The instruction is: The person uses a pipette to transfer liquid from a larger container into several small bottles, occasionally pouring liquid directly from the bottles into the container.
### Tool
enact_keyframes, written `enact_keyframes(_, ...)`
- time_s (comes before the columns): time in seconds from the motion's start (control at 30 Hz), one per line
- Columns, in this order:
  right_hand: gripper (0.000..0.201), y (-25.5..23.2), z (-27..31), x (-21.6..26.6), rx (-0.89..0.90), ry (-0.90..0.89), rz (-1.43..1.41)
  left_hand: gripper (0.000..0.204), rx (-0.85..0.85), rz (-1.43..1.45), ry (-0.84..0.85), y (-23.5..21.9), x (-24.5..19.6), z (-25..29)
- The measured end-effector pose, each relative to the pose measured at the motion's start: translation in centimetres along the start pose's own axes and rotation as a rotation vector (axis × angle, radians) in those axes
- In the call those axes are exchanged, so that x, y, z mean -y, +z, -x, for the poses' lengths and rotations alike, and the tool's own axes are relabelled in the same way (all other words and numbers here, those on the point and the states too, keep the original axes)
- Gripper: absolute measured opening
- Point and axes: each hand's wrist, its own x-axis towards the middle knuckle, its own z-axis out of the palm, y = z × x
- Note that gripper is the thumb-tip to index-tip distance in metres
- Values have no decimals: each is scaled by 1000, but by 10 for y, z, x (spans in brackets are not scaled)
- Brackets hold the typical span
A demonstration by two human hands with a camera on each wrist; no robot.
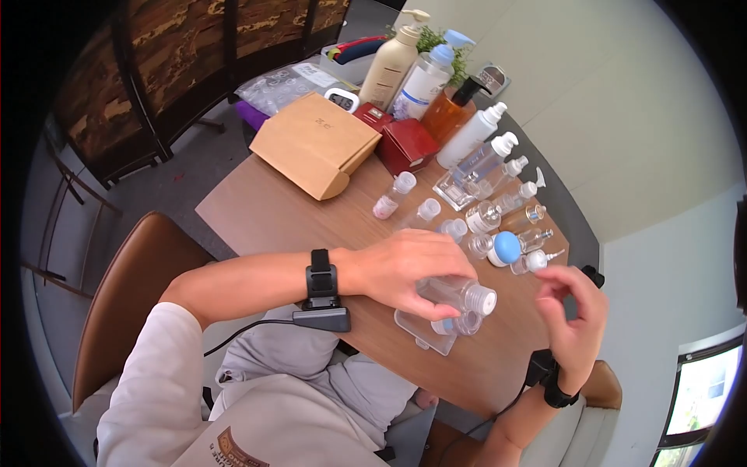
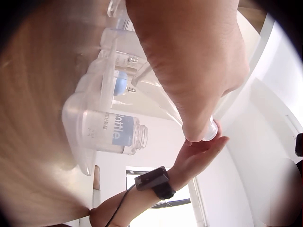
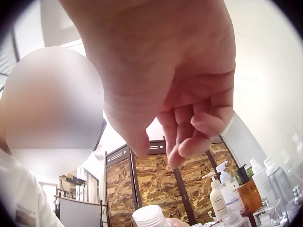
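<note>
- Pale shirt and trousers point(image 1: 303, 420) sit closest to me, the person drawn up to a wooden bench point(image 1: 498, 381).
- Across the front edge reaches the left hand point(image 1: 408, 268), its grip clamped round a clear bottle point(image 1: 451, 292); the bottle lies tilted in the air, its neck end pointing toward the other hand.
- Off to that side hangs the right hand point(image 1: 574, 315), fingers bent loosely, thumb and fingertips apart; its grip has nothing in it and is clear of the bottle.
- Under the held bottle, a clear tray point(image 1: 420, 335) rests near the bench edge, with a blue-labelled bottle point(image 2: 123, 130) standing upright on it, its threaded neck bare.
- Further in, I see a small bottle with pinkish contents point(image 1: 386, 205) and a blue rounded cap point(image 1: 506, 247) among little clear bottles.
- Toward the back stand a cardboard box point(image 1: 311, 140), a dark red box point(image 1: 408, 144), a cream pump bottle point(image 1: 389, 70) and an amber bottle point(image 1: 447, 117).
- Beyond the bench, I spot a patterned folding screen point(image 1: 179, 54).
</note>
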Motion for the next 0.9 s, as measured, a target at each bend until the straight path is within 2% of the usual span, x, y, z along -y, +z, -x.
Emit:
enact_keyframes(0.07, 17, -3, 10, -26, -43, -15, -88, 41, -5, -8, 12, 0, 0, 2)
enact_keyframes(0.1, 14, -4, 16, -37, -79, 75, -203, 41, 0, -1, -8, 0, 0, 3)
enact_keyframes(0.13, 21, -4, 22, -48, -117, 165, -317, 41, 6, 8, -26, 0, 0, 3)
enact_keyframes(0.17, 21, 0, 26, -63, -120, 165, -316, 41, 7, 9, -23, 0, 1, 3)
enact_keyframes(0.23, 33, 13, 37, -94, -163, 349, -555, 41, -38, 46, -21, 3, 1, 4)
enact_keyframes(0.27, 33, 22, 41, -107, -169, 354, -558, 41, -31, 50, -21, 3, 1, 4)
enact_keyframes(0.33, 35, 40, 43, -126, -228, 365, -940, 45, 5, 55, -82, 1, 0, 5)
enact_keyframes(0.47, 34, 60, 46, -141, -257, 485, -1137, 45, 47, 86, -62, 2, 7, 7)
enact_keyframes(0.57, 32, 66, 49, -151, -287, 500, -1212, 43, -9, 70, 34, 1, 11, 8)
enact_keyframes(0.7, 30, 69, 53, -161, -316, 518, -1308, 43, 67, 37, 37, -9, 7, 5)
enact_keyframes(0.77, 28, 71, 54, -164, -332, 551, -1312, 46, -15, 2, -35, -14, 0, 2)
enact_keyframes(0.8, 28, 73, 54, -166, -368, 555, -1344, 46, 31, 7, -39, -20, -4, -1)
enact_keyframes(0.87, 28, 75, 56, -172, -367, 588, -1315, 48, -65, -139, 17, -37, -15, -7)
enact_keyframes(0.9, 28, 76, 57, -176, -358, 562, -1316, 48, -88, -151, -67, -49, -22, -5)
